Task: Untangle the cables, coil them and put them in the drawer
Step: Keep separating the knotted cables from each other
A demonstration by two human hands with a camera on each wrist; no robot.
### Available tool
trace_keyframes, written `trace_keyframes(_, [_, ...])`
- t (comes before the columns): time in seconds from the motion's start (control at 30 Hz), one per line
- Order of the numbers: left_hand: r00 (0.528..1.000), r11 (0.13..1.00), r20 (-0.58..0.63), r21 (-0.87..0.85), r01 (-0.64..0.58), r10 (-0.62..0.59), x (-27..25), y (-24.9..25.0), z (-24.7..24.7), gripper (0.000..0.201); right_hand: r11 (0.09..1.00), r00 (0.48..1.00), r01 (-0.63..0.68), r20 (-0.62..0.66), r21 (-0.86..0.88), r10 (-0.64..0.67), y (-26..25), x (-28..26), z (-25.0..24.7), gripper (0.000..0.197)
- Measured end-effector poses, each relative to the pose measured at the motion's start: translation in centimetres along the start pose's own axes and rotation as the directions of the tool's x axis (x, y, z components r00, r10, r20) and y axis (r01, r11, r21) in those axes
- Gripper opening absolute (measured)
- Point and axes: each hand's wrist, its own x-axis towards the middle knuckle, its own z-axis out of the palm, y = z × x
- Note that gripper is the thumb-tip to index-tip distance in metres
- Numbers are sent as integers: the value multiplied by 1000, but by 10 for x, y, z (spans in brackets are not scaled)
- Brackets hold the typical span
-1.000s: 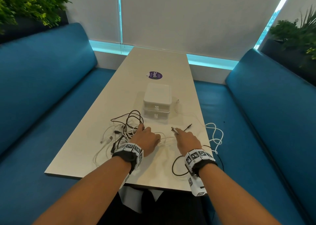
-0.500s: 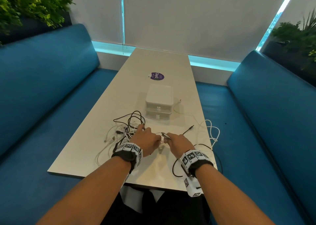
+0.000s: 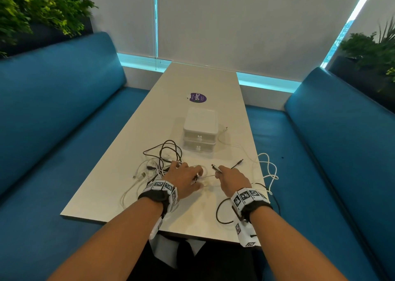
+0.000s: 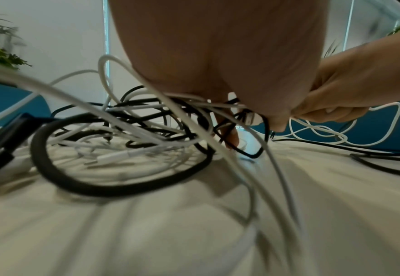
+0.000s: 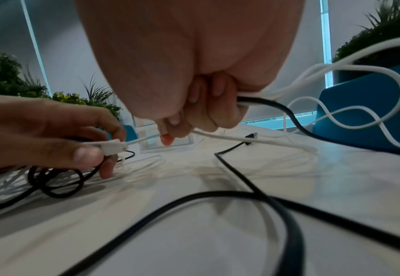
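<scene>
Soft even daylight from window strips; wrist views blurred, edges warped.

- The left hand (image 3: 184,177) covers the middle of the cable tangle (image 3: 159,163), so which strands cross beneath it can't be told.
- Near cables (image 4: 253,214) smear into blur in the left wrist view.
- The black cable (image 5: 288,233) runs off the right wrist view's bottom edge.
</scene>
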Motion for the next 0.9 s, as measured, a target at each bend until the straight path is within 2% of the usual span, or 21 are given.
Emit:
trace_keyframes(0.23, [1000,997,-19,78,-19,21,3,3,3,22,999,999,-37,-8,-13,36,0,1,-1,21])
trace_keyframes(0.33, [1000,994,4,113,-15,15,5,6,7,37,998,1000,13,25,67,-15,-3,-1,0,24])
trace_keyframes(0.43, [1000,993,-2,119,-12,13,5,9,8,48,998,1000,19,-6,55,-19,-4,-2,1,24])
trace_keyframes(0.53, [1000,985,7,170,-9,8,5,10,8,42,1000,999,-14,-29,-21,13,-5,-1,2,24])
trace_keyframes(0.67, [999,979,7,197,50,-52,5,5,10,39,998,1000,6,-24,62,-4,-7,0,3,20])
trace_keyframes(0.9, [996,977,31,200,72,-80,9,2,12,39,1000,999,-11,-44,26,12,-10,-3,4,21])
